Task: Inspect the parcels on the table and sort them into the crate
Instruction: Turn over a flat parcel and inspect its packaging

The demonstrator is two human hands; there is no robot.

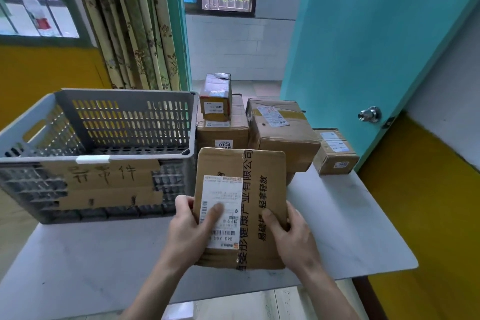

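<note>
I hold a flat brown cardboard parcel (257, 189) above the white table (350, 215), its top face towards me. It carries a white shipping label and black printed tape. My left hand (191, 228) grips its left edge with the thumb lying on the label. My right hand (291, 236) grips its right edge, thumb on the top face. The grey slotted crate (104, 143) stands to the left of the parcel, with a cardboard sign taped to its front. I see nothing inside it.
Behind the held parcel are more parcels: a large brown box (281, 132), a small box (335, 152) to its right, a box marked 0104 (223, 132) with a small orange carton (215, 97) on top. A teal door (363, 47) stands open at the right.
</note>
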